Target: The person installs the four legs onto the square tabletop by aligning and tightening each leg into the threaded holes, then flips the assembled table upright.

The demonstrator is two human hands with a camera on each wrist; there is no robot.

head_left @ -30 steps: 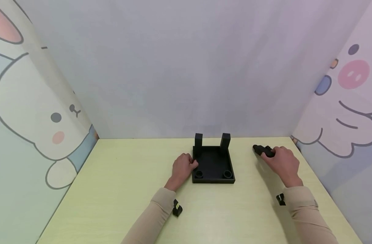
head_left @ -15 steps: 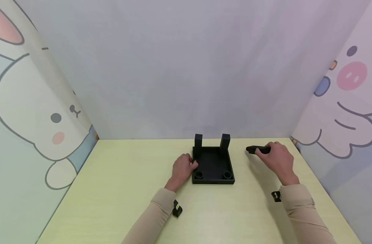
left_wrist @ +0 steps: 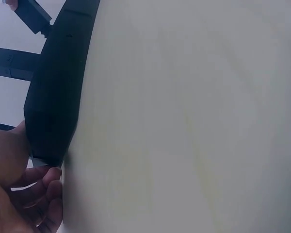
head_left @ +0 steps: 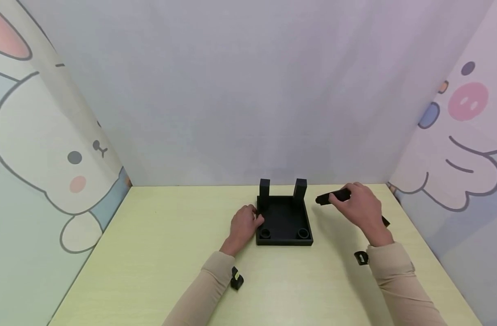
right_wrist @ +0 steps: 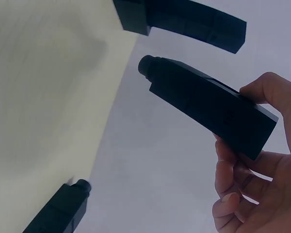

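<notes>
A black square tray [head_left: 284, 219] with two upright posts at its back corners and two round sockets at its front corners stands on the table. My left hand [head_left: 243, 226] grips its left edge; the left wrist view shows thumb and fingers [left_wrist: 41, 194] at the tray's side [left_wrist: 58, 87]. Right of the tray, my right hand [head_left: 362, 210] holds a black block [head_left: 334, 197] in the air. In the right wrist view the block [right_wrist: 211, 104] has a round peg at its free end, pinched by thumb and fingers at the other end.
Another black piece [head_left: 385, 221] lies on the table behind my right wrist; the right wrist view shows it [right_wrist: 60, 208] with a round peg too. Behind the table [head_left: 171, 235] stands a pale wall, with cartoon-printed panels on both sides.
My right hand has moved left toward the tray with the black block, which has swung to point left. The other black piece has come into view. My left hand has stayed in place.
</notes>
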